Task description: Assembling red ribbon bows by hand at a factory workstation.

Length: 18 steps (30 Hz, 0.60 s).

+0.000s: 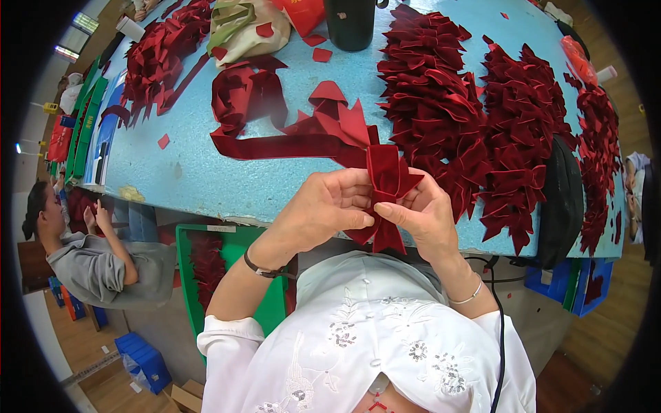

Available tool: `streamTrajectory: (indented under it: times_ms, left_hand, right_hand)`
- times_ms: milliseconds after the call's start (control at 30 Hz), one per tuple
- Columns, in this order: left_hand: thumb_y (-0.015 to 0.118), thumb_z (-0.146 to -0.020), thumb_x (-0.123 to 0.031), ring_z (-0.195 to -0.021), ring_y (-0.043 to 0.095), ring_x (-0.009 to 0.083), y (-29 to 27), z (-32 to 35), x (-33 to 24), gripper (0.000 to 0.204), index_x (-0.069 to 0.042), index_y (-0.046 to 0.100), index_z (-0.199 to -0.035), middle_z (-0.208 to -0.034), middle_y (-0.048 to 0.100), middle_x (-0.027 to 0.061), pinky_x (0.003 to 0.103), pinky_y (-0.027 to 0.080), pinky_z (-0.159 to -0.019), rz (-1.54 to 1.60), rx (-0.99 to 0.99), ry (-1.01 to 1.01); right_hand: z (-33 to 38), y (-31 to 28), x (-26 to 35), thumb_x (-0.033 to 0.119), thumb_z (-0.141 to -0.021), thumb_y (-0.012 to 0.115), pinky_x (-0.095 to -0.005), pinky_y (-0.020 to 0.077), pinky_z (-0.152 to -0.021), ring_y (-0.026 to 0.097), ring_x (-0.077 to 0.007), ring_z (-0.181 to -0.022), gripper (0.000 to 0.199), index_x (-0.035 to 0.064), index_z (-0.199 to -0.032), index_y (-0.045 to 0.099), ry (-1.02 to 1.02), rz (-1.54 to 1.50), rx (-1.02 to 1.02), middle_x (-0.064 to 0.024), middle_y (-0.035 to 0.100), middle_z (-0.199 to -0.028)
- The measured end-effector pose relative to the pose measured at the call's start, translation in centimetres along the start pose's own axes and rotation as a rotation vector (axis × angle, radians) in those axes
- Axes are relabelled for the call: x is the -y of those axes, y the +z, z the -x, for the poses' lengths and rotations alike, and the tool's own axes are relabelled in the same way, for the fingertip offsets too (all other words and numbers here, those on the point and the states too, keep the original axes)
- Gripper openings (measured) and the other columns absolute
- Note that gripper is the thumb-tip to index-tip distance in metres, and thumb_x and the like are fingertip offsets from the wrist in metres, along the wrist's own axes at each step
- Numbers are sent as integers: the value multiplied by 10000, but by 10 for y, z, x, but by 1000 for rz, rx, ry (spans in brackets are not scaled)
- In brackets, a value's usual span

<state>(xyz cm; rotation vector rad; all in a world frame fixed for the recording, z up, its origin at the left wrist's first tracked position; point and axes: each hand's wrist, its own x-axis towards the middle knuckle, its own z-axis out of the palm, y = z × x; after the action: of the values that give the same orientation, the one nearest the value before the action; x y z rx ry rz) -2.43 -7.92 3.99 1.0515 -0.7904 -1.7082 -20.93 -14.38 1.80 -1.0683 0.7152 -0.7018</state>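
A dark red velvet bow (387,171) is pinched between both my hands, just over the table's near edge. From the left, my left hand (322,210) grips it with thumb and curled fingers. My right hand (425,212) closes on its other side, the thumb lying across the front. The bow's tails hang below my thumbs; its back is hidden. Just beyond my left hand lies a loose length of red velvet ribbon (279,146), with folded and pointed pieces of ribbon (337,118) beside it.
Dense rows of red bows (434,96) cover the right of the blue table (186,168). A black mug (350,24), a cloth bag (251,31) and a ribbon heap (165,51) stand farther back. A green bin (237,258) sits below the edge. A co-worker (103,261) is at left.
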Motion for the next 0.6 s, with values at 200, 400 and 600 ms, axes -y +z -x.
streamTrajectory:
  times_ms: [200,400,600]
  left_hand:
    - [673,-804,31,-976,630,149,-1,3,5,448,72,539,-1229,-1111,636,123,271,533,-836,-17,-87,19]
    - [708,-820,-3,-871,664,133,3,14,7,334,45,606,-1135,-990,682,91,251,544,-792,-96,-174,-147]
    - [715,-812,7,-801,666,118,-2,16,21,271,42,633,-1067,-918,689,70,242,546,-749,-87,-160,-91]
  right_hand:
    - [-3,-2,-3,51,-780,769,-294,515,-832,637,-152,-913,471,-49,-1177,535,41,-8,8,-121,662,-1039]
    - [-5,-7,-5,28,-781,756,-283,514,-824,646,-147,-881,435,-42,-1157,550,19,-36,-16,-110,673,-1019]
    - [-5,-3,-2,18,-776,755,-271,519,-793,647,-138,-856,383,-38,-1110,576,32,-46,-38,-101,685,-967]
